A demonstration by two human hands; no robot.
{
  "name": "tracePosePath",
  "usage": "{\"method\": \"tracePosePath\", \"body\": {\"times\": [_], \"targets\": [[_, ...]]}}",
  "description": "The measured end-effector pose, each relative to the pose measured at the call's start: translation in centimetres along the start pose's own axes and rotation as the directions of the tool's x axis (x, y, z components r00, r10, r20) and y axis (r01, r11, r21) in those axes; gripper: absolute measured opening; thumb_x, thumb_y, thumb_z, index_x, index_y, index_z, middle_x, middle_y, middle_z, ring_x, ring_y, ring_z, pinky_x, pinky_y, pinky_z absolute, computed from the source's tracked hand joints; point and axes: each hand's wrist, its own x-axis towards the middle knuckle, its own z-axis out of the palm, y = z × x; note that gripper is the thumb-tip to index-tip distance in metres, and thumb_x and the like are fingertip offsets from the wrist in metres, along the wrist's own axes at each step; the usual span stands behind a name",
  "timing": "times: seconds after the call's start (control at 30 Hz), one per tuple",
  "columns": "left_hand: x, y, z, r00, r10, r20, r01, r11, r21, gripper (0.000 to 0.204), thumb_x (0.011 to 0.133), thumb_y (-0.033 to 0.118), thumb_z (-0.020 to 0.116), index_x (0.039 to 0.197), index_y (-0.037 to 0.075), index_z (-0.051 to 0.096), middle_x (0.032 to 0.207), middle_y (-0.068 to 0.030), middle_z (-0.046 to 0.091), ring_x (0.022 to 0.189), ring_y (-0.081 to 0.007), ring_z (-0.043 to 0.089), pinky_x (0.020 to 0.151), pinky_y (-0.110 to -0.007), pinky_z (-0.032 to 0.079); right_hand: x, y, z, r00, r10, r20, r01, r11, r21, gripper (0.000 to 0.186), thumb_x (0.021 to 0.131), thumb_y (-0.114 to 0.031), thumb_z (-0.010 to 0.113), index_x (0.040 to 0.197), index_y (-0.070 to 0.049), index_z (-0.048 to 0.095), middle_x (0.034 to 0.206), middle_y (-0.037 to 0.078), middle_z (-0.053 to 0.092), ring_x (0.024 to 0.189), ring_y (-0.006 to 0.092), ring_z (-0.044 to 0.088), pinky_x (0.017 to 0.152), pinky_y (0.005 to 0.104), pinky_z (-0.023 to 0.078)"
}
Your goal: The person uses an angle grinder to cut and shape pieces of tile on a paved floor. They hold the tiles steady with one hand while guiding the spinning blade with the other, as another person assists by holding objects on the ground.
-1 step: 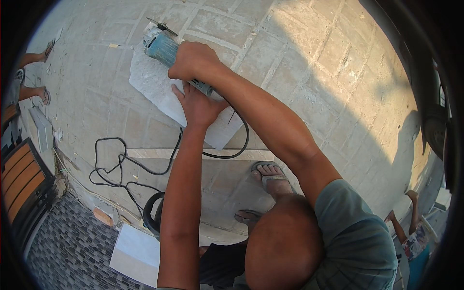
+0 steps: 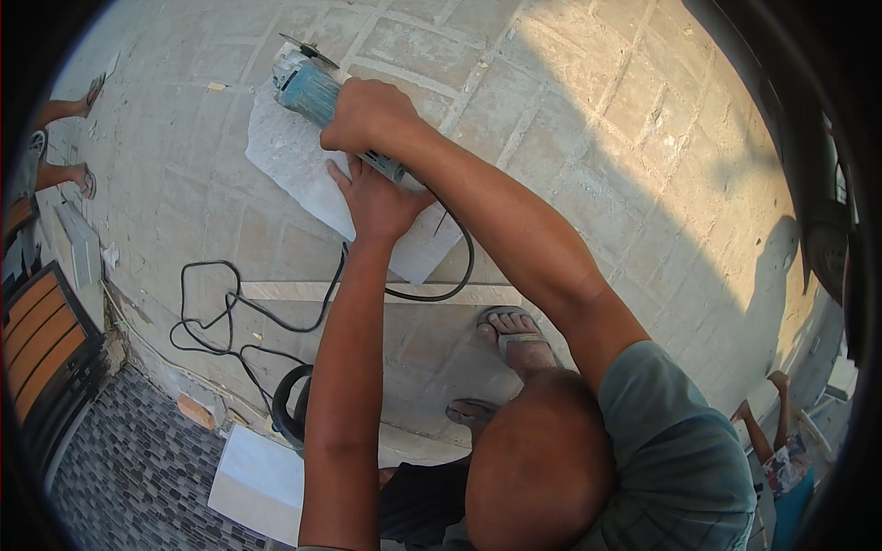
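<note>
A teal angle grinder with a cutting disc lies tilted over a pale, jagged-edged stone slab on the paving. My right hand is closed around the grinder's body. Just below it, my left hand has its thumb and fingers spread on the slab, partly hidden under the tool's rear end. The black power cord runs from the grinder down past my forearms and lies in loops to the left.
A stone strip lies near my sandalled foot. Bottom left are light tiles, pebble-patterned flooring and a wood-slat chair. Other people's legs show at left and lower right. A dark object borders the right.
The other person's raised foot at lower right has shifted slightly downward. My hands and the grinder show no visible movement.
</note>
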Motion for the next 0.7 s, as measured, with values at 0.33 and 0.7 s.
{"method": "tracePosePath", "body": {"times": [0.33,0.7], "targets": [[-0.01,-0.43,0.10,1.000,0.015,-0.014,-0.015,1.000,0.011,0.123,0.066,0.061,0.092,0.160,0.006,0.036,0.166,-0.0170,0.039,0.159,-0.0366,0.024,0.125,-0.073,-0.001,-0.23,0.05,0.40,1.000,-0.003,-0.003,0.003,1.000,0.008,0.041,0.069,-0.027,0.079,0.101,-0.001,0.078,0.101,0.018,0.079,0.093,0.0331,0.078,0.082,0.0403,0.062],[-0.09,-0.23,-0.25,1.000,0.008,-0.010,-0.008,1.000,-0.001,0.124,0.066,0.063,0.091,0.160,0.005,0.035,0.165,-0.0170,0.040,0.158,-0.0360,0.025,0.125,-0.073,0.000,-0.49,0.46,0.68,0.998,-0.031,-0.056,0.033,0.999,0.024,0.038,0.068,-0.028,0.078,0.090,0.002,0.078,0.090,0.023,0.077,0.086,0.0378,0.077,0.079,0.0430,0.062]]}}
